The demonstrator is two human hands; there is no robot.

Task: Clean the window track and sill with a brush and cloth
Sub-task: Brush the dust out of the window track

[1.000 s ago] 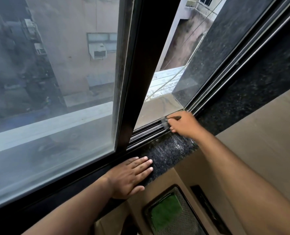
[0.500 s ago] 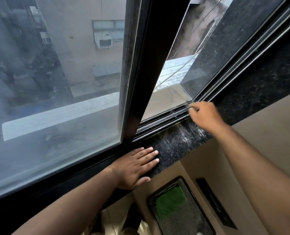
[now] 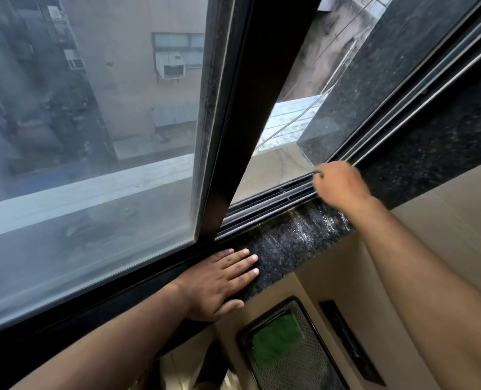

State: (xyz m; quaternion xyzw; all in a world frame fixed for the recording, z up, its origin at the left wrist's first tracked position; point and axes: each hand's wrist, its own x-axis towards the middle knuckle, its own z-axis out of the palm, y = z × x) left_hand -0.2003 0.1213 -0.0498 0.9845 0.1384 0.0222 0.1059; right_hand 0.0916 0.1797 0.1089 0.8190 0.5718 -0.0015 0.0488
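- Window track (image 3: 275, 197) runs along the open sash's foot, just behind the granite sill (image 3: 290, 237).
- Right hand (image 3: 339, 182) clenches a mostly hidden brush (image 3: 318, 173), pressing it into the grooves.
- Left hand (image 3: 216, 280) lies flat, fingers released, likely bracing.

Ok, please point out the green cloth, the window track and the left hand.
green cloth (image 3: 275, 342), head view, middle of the fabric.
window track (image 3: 270, 198), head view, dark rails beside the sill.
left hand (image 3: 219, 282), head view, back of the hand.

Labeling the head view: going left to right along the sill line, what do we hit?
Glass pane → dark sash frame → left hand flat on the granite sill → open track → right hand at the track, holding a dark tool, mostly hidden.
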